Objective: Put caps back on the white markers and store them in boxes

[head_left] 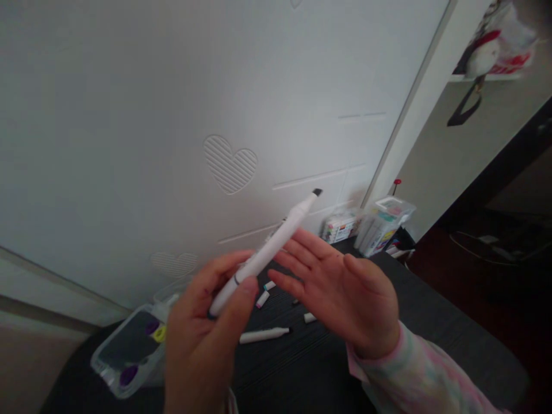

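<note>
My left hand (211,322) grips a white marker (271,244) near its lower end, thumb on the near side. The marker slants up to the right, and its dark chisel tip is uncapped. Palm up, with fingers stretched out, my right hand (340,287) lies just behind and right of the marker; whether its fingertips touch the barrel I cannot tell. On the dark table below, another white marker (265,335) with a dark tip lies flat. Small loose caps, among them a pink-edged cap (263,299) and a white cap (309,317), are scattered between my hands.
A clear plastic case (125,345) with purple and yellow parts stands at the left. Along the white panel (129,144) at the back are a pack of markers (340,227) and a clear container (383,224). The dark table (457,339) extends right, its edge curved.
</note>
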A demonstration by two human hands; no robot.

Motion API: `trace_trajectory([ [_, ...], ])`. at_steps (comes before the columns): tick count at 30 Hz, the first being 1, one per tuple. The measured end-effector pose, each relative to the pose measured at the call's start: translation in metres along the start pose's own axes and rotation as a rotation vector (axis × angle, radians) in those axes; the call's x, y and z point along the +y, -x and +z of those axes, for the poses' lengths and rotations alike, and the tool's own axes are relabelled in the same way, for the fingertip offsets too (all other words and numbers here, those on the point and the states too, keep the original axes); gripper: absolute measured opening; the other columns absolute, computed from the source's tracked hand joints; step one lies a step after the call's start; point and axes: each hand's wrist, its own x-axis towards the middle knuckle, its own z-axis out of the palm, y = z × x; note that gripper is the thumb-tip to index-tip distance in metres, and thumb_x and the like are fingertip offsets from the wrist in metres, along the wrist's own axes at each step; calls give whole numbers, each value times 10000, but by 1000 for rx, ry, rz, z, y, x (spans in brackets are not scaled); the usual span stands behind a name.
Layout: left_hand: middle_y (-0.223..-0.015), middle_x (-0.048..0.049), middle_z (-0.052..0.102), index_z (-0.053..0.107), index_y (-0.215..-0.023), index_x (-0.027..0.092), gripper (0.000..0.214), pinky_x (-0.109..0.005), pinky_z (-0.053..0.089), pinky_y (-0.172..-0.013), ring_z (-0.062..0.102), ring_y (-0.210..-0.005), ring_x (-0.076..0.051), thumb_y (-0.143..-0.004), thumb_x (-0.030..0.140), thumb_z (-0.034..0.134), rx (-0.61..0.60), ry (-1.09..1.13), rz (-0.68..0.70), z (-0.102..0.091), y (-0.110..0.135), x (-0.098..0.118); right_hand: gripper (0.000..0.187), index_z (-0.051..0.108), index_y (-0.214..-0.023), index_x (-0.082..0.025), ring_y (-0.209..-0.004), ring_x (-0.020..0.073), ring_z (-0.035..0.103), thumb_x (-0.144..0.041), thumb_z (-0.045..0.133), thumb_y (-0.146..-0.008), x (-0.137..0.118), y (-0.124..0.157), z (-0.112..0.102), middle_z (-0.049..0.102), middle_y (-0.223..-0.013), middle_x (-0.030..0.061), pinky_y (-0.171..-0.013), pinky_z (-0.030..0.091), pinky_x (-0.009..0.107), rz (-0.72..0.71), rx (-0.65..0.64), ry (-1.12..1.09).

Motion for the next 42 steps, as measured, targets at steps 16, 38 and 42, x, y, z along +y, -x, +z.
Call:
trace_trajectory([
  [16,-875,28,639,519,-964,267,277,-187,489,-659,615,-756,-106,-746,97,542,-360,-119,299,10,4,9,278,664,-987,-216,-1073,163,559,-329,469,-822,3,3,1,658,-1086,25,-966,388,319,-122,-6,119],
  [38,-1190,-62,585,598,-1080,221,560,-305,441,-932,488,-1169,-194,-815,610,296,143,1232,-381,41,13,23,296,657,-1012,-234,-1138,186,472,-323,416,-866,9,9,-2,592,-1156,20,-1002,345,330,-397,80,582],
  [42,-1220,-64,570,553,-1164,238,613,-345,418,-966,461,-1200,-208,-815,631,238,124,1261,-362,36,13,20,285,664,-1007,-249,-1108,190,478,-327,438,-853,8,9,-1,594,-1124,19,-976,355,323,-378,98,601],
])
